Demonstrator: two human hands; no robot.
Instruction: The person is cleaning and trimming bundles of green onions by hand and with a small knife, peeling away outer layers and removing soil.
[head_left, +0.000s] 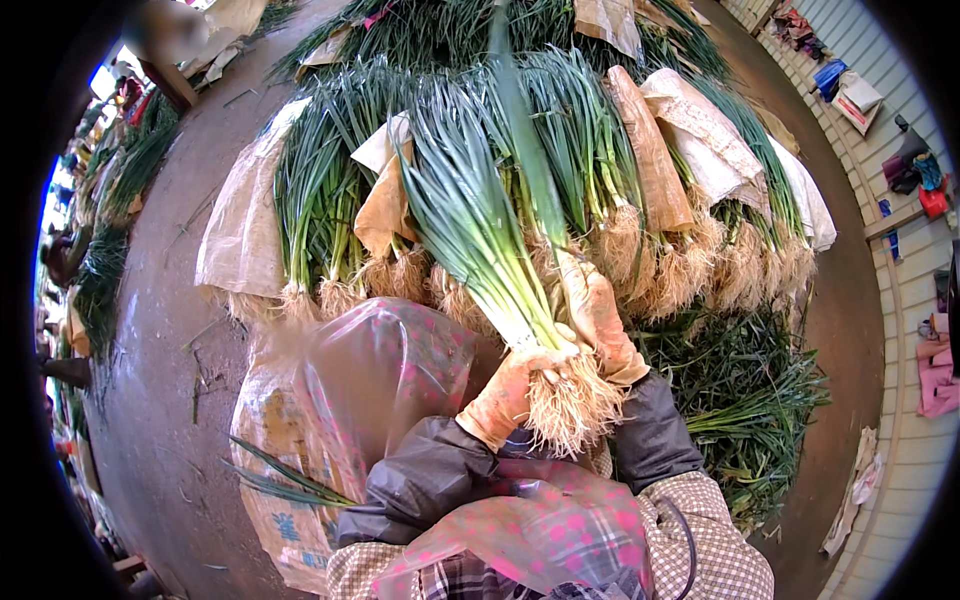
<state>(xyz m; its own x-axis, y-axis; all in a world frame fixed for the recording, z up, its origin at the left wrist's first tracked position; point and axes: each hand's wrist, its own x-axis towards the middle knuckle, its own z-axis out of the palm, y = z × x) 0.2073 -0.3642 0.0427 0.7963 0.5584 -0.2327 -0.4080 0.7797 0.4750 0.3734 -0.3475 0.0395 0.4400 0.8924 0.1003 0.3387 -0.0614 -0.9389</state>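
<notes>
A thick bunch of green onions (490,240) stands tilted in front of me, with long green leaves pointing away and pale, tangled roots (568,400) hanging toward me. My left hand (503,395), in an orange-stained glove, is closed round the white stems just above the roots. Along the right side of the stems, my right hand (598,315) in a similar glove is closed too, its fingertips partly hidden. A single broad leaf (525,130), smeared by motion, rises from beside the right hand.
More green onions (320,190) lie in rows ahead, with sacking pieces (245,215) between them. Loose green leaves (750,400) are heaped at my right. A pink-dotted plastic sheet (400,350) covers my knee. Bags hang on the ribbed wall (830,60) at right.
</notes>
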